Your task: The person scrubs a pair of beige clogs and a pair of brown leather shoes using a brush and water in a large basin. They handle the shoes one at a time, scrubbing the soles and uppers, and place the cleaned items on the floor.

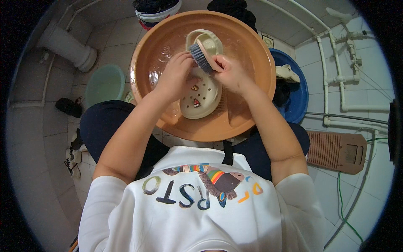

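Note:
A cream clog (201, 98) with round holes and small coloured charms on its top lies in a wide orange-brown basin (145, 54), heel strap toward the far side. My left hand (177, 72) is closed on the clog's left side near its opening; part of its grip is hidden. My right hand (231, 73) grips a scrub brush (202, 58) with a pale back and grey bristles. The brush is tilted over the clog's opening, its bristles facing my left fingers. Whether bristles and fingers touch I cannot tell.
A blue tub (300, 98) with a pale shoe (287, 73) stands at the right. Left of the basin is a light green basin (105, 84). A brown washboard (336, 152) lies at the right, near white wall pipes (327, 84) and a green hose (342, 206).

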A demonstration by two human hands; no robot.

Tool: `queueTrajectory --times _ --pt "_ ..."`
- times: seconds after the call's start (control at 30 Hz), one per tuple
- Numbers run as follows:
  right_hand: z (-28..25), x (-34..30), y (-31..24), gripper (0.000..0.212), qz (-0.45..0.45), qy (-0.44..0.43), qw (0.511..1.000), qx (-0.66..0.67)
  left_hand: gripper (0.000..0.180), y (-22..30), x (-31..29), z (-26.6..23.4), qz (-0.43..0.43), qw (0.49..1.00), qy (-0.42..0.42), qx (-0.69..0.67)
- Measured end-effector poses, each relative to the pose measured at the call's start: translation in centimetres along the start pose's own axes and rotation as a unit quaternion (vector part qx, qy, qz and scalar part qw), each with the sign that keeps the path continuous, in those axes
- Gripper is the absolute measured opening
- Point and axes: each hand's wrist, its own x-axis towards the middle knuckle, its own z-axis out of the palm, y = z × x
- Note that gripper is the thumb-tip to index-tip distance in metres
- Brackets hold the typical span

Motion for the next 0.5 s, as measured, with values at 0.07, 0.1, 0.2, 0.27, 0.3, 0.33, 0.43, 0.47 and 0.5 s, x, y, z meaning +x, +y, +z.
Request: queueTrajectory --times 0.07,0.1,0.2,0.27,0.3,0.33,0.43,0.47,0.5 --pt "0.3 0.4 1.5 0.031 -0.051 0.042 0.998 0.010 0.038 -0.6 0.0 0.1 -0.082 0.994 -0.030 -0.071" --pt "-0.1 0.8 2.0 0.033 -0.014 0.064 0.998 0.016 0.036 -0.8 0.0 0.2 -0.123 0.986 -0.045 -0.106" --pt "-1.5 1.4 3.8 0.037 0.045 0.136 0.989 0.035 0.026 -0.9 -0.4 0.2 -0.169 0.982 0.017 -0.087" --pt "-2.3 1.5 4.4 0.034 0.136 0.141 0.978 0.073 0.022 -1.5 -0.7 0.6 -0.226 0.965 0.047 -0.127" --pt "-2.7 1.5 4.7 0.033 0.181 0.142 0.969 0.092 0.023 -1.6 -0.7 0.6 -0.247 0.950 0.071 -0.180" --pt "-2.7 1.8 5.1 0.028 0.198 0.149 0.960 0.131 0.023 -1.5 -0.6 0.6 -0.266 0.931 0.095 -0.233" --pt "-3.0 1.2 5.0 0.028 0.223 0.124 0.937 0.237 0.023 -1.9 -0.3 0.5 -0.307 0.887 0.141 -0.314" --pt "-2.9 1.1 5.0 0.029 0.222 0.120 0.936 0.245 0.023 -2.1 -0.3 0.6 -0.316 0.871 0.157 -0.341" --pt "-2.6 1.0 5.0 0.030 0.221 0.115 0.935 0.254 0.022 -2.2 -0.3 0.7 -0.324 0.854 0.173 -0.368"
